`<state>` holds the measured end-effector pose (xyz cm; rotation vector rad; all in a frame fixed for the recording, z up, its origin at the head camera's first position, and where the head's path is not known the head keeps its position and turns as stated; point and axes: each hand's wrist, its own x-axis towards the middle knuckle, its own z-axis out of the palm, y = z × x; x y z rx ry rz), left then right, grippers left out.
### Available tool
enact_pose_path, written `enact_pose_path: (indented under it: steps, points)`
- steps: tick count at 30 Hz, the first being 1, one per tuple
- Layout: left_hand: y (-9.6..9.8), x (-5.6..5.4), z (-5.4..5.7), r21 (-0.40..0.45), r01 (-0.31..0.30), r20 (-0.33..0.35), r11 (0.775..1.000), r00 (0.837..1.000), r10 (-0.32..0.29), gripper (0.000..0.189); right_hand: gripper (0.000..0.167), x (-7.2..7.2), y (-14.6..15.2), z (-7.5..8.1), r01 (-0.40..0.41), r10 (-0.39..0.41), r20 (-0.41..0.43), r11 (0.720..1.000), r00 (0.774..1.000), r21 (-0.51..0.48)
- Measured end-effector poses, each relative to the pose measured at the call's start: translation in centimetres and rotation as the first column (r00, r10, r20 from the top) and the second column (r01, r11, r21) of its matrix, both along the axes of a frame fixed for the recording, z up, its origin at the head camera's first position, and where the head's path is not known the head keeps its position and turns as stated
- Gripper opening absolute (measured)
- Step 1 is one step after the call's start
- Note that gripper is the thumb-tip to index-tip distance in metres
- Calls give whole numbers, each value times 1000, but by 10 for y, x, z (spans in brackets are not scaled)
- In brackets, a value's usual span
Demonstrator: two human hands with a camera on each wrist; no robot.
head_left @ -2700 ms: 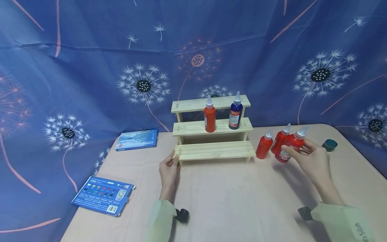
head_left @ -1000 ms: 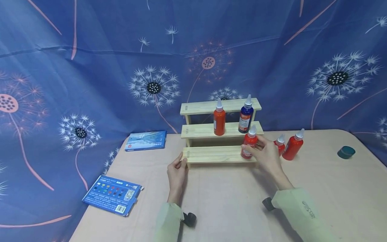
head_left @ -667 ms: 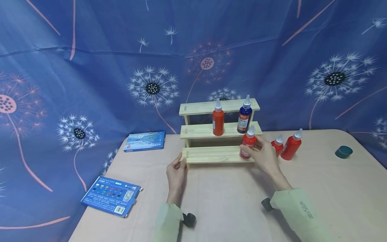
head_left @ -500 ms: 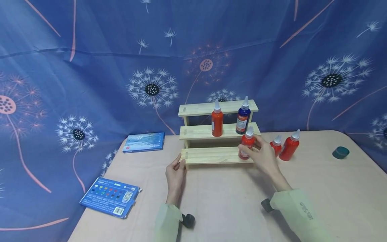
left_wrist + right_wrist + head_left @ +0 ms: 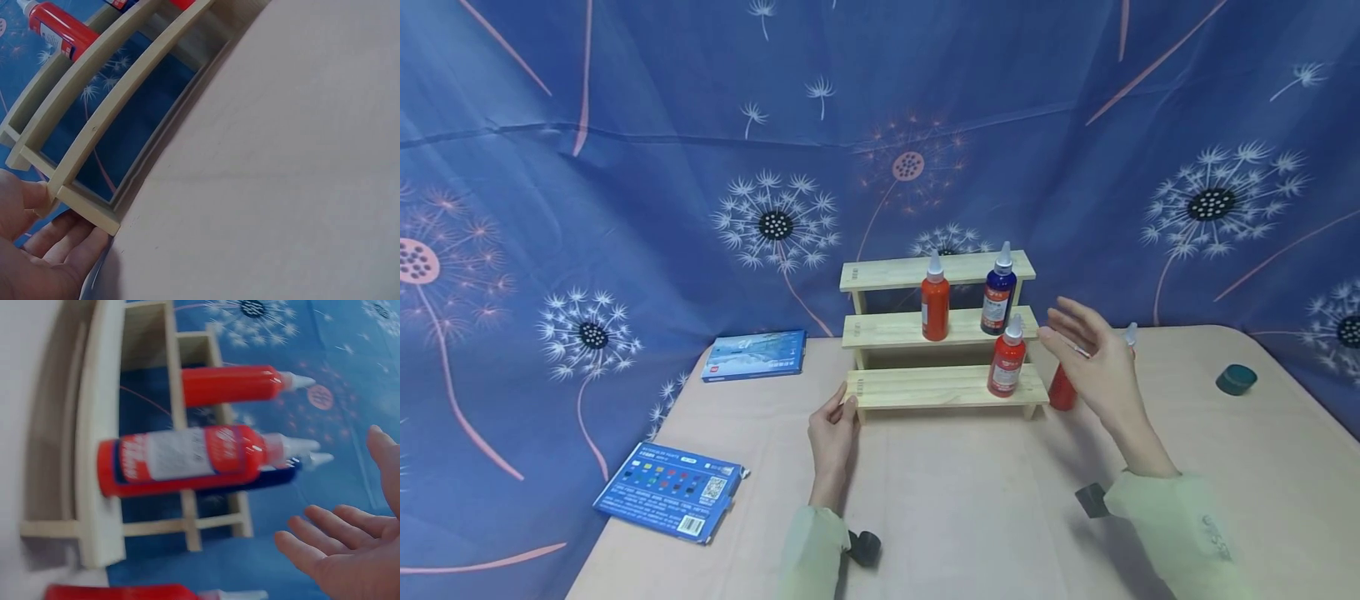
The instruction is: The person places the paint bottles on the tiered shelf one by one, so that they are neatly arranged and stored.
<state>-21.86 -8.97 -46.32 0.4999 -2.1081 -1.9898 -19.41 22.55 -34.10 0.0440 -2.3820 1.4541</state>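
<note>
A three-step wooden display stand (image 5: pixel 917 390) stands at the middle of the table. My left hand (image 5: pixel 831 437) grips the left end of its lowest step, thumb above and fingers at the leg in the left wrist view. A red paint bottle (image 5: pixel 1005 371) stands upright near the right end of that step. On the middle step are an orange-red bottle (image 5: pixel 935 310) and a dark blue bottle (image 5: pixel 997 302). My right hand (image 5: pixel 1108 379) is in the air right of the stand, fingers spread and holding nothing. It partly hides two red bottles (image 5: pixel 1062 392) on the table.
Two flat blue boxes lie on the left: a watercolor paint box (image 5: pixel 664 490) nearer and a picture-covered box (image 5: pixel 756 356) farther back. A dark green object (image 5: pixel 1236 380) sits at the far right. A blue dandelion-print cloth (image 5: pixel 700 125) hangs behind the table.
My right hand carried a red bottle from the right of the table onto the lowest step, then let go and drew back to the right. The left hand stayed on the stand.
</note>
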Motion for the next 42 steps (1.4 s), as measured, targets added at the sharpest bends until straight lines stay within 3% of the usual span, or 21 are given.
enact_pose_path:
  steps: [10, 17, 22, 25, 30, 33, 37, 42]
  points:
    - [-1, -1, -1, 22, -1, 9, 1000, 1000, 1, 37, 57, 3, 35, 8, 134, -135, -77, 991, 988, -24]
    - [-1, -1, -1, 0, -12, -4, 1000, 1000, 12, 37, 55, 3, 58, 1, 313, -315, -14, 946, 949, -85]
    - [-1, -1, -2, -5, -18, -2, 1000, 1000, 18, 36, 60, 2, 73, -16, 361, -350, 101, 923, 931, -131]
    - [-1, -1, -2, -5, -13, -1, 1000, 1000, 13, 36, 65, -2, 84, -32, 375, -354, 174, 920, 919, -111]
    - [-1, -2, -3, -5, -13, 2, 1000, 1000, 13, 36, 70, -25, 114, -86, 351, -335, 182, 935, 925, -61]
    - [-1, -2, -4, -12, -16, 3, 1000, 1000, 16, 37, 73, -33, 119, -105, 337, -321, 199, 940, 926, -53]
    - [0, -2, -3, -31, -23, 25, 999, 999, 24, 37, 76, -30, 104, -98, 336, -313, 261, 941, 913, -48]
    - [0, -3, -2, -39, -25, 41, 999, 999, 27, 37, 76, -34, 96, -97, 315, -297, 277, 949, 914, -22]
